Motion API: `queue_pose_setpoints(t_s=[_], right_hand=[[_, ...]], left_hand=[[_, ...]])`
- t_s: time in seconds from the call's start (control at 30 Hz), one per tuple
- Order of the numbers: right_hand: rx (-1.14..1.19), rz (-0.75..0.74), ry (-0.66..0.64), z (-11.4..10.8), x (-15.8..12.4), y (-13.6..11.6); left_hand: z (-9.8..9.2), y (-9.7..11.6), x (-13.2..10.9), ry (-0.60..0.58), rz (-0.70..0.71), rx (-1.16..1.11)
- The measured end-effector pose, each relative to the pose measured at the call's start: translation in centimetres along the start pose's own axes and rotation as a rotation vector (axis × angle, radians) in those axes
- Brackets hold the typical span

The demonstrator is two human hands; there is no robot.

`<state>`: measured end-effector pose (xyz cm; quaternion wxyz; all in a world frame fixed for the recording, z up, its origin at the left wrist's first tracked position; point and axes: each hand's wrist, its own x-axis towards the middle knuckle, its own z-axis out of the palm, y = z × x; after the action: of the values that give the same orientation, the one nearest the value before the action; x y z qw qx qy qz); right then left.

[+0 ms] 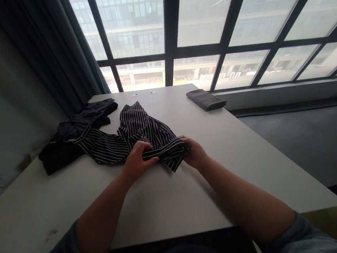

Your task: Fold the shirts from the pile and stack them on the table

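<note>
Fingers (145, 146) of the left hand (136, 160) clamp the striped garment (139, 129). The right hand (195, 152) grips its edge, fingertips hidden in cloth.

Blk pinstriped garment (136, 135), crumpled, lies mid white table (164, 206); near end bunched, L part touching dark clothes pile (68, 140).

A crumpled black fabric garment (58, 153) lies at the far left of the white rectangular table (250, 166). A folded grey cloth (206, 99) rests near its far right edge. Beyond are a dark-framed window (176, 54) and a dark teal curtain (59, 49).
</note>
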<state>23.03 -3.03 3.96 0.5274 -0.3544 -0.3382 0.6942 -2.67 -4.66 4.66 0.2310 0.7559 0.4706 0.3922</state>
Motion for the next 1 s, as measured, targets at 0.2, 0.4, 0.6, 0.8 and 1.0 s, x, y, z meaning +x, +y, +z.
queue_pose_setpoints(t_s=[0.2, 0.4, 0.6, 0.8, 1.0], right_hand=[[-0.109, -0.102, 0.009, 0.1, -0.1, -0.2], [-0.356, -0.194, -0.131, 0.1, -0.4, 0.2], [-0.992, -0.494, 0.203, -0.8, 0.4, 1.3], [-1.118, -0.541, 0.315, -0.9, 0.0, 0.6], [-0.891, -0.265, 0.292, -1.2, 0.5, 1.6]], left_hand=[[0.0, -0.5, 0.2, -0.015, 0.174, 0.249], [-0.5, 0.0, 0.2, 0.125, 0.154, 0.408], [-0.7, 0.4, 0.1, 0.3, 0.129, 0.433], [-0.7, 0.9, -0.2, 0.236, -0.025, 0.475], [-0.6, 1.1, -0.2, 0.075, -0.224, 0.657]])
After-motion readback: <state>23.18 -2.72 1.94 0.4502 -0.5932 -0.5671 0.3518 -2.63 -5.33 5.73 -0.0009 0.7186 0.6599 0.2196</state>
